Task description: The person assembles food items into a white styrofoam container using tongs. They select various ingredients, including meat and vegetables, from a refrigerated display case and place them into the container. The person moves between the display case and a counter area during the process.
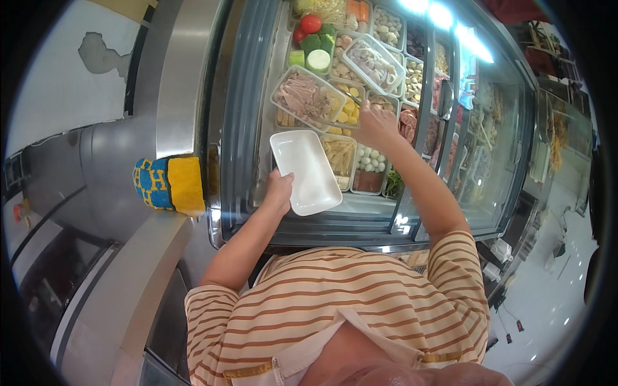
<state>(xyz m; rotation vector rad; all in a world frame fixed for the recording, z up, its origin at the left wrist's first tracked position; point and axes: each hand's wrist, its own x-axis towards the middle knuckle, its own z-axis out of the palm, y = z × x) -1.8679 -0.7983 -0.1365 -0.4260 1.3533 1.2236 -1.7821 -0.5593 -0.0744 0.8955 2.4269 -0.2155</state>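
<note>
Head view: left hand (279, 192) grasped the white dish (306, 170) by its left side, fingertips hidden, over the near left part of the open cooler (239, 128). Right hand (378, 125) was clenched on a metal tool (351, 97) by the yellow slices (349, 113); sliced meat (299, 93) lay left of those, beyond the dish's far end.

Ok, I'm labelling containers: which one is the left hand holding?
The white rectangular dish: the left hand grips its edge; it's empty, while the clear tubs beyond hold food.
</note>
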